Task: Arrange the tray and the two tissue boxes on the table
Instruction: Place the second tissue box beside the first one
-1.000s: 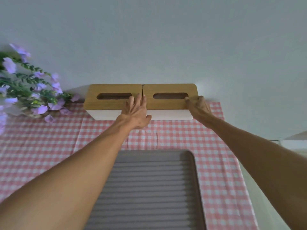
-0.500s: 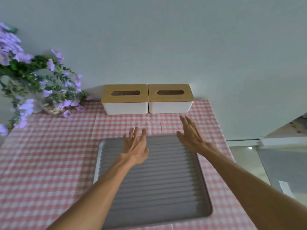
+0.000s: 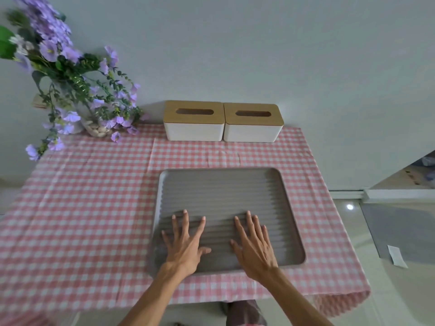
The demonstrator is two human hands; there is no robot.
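A grey ribbed tray (image 3: pixel 223 189) lies on the pink checked tablecloth (image 3: pixel 89 208), right of centre. Two white tissue boxes with wooden lids stand side by side against the wall: the left tissue box (image 3: pixel 194 121) and the right tissue box (image 3: pixel 253 123), touching each other. My left hand (image 3: pixel 186 243) and my right hand (image 3: pixel 254 243) are spread flat over the tray's near half, fingers apart, holding nothing. Whether the palms touch the tray I cannot tell.
A glass vase of purple flowers (image 3: pixel 70 90) stands at the back left corner. The table's right edge (image 3: pixel 339 220) drops to a tiled floor. A grey mat (image 3: pixel 400 231) lies on that floor.
Both hands left the tissue boxes, drew back toward me and now sit over the tray's near half. The view has pulled back, showing more of the table.
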